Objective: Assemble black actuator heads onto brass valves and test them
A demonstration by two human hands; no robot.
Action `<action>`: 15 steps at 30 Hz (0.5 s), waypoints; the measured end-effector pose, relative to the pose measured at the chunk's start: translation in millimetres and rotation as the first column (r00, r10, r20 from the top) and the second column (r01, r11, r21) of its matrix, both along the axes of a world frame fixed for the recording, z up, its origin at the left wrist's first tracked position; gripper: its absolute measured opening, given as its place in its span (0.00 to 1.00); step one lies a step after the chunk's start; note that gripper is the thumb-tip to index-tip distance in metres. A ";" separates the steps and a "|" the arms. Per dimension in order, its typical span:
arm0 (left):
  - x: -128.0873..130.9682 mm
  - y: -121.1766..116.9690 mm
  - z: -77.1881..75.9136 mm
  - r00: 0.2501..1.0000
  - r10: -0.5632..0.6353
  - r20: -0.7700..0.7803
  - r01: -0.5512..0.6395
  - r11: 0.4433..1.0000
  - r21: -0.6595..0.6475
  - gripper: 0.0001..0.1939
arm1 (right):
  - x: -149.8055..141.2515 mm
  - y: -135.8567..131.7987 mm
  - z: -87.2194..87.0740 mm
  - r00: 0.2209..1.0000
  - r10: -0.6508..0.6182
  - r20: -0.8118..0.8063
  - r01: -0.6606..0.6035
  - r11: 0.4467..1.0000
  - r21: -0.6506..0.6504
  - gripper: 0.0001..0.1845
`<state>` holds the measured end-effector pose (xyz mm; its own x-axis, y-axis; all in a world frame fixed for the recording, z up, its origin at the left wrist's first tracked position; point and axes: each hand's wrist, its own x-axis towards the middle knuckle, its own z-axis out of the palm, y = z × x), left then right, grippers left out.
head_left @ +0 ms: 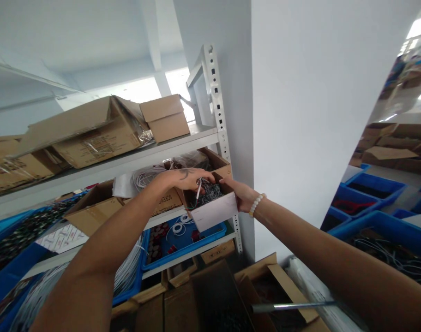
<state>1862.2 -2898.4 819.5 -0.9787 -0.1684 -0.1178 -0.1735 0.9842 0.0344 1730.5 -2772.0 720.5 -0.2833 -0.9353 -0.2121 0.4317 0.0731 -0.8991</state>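
Observation:
A small white carton (213,213) is tilted toward me, filled with a tangle of small dark metallic pieces (210,193). My right hand (243,196), with a beaded bracelet on the wrist, grips the carton by its right side wall. From the left, my left hand (193,179) reaches over the carton's rim with bent fingers. A thin white wire-like piece (198,191) hangs at those fingers, its lower end dark and coloured. The left fingertips are partly hidden among the pieces.
The carton is in front of a metal shelf rack (219,106) beside a white pillar (300,115). Brown cardboard boxes (99,143) stand on the upper shelf. Below is a blue tray (188,246) with white rings and red parts. Open cartons and a metal rod (290,306) are nearest me.

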 end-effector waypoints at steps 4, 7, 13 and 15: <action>8.8 -8.5 8.9 1.000 0.005 -0.020 -0.005 1.000 -0.003 0.17 | 1.3 0.0 -1.0 0.999 -0.019 0.028 0.020 0.999 -0.035 0.11; 13.8 -20.1 19.5 0.997 0.010 -0.082 -0.011 1.000 -0.011 0.17 | 0.7 0.7 -3.4 0.999 -0.029 0.035 0.030 0.999 -0.025 0.09; 11.4 -60.8 13.2 0.984 0.140 -0.106 -0.151 0.984 -0.098 0.13 | -0.9 9.9 -13.5 0.997 -0.064 0.030 0.065 0.998 -0.015 0.06; 8.5 -73.9 0.9 0.979 0.201 -0.029 -0.203 0.971 -0.127 0.13 | -3.9 16.9 -18.7 0.997 -0.082 0.006 0.082 0.996 -0.041 0.06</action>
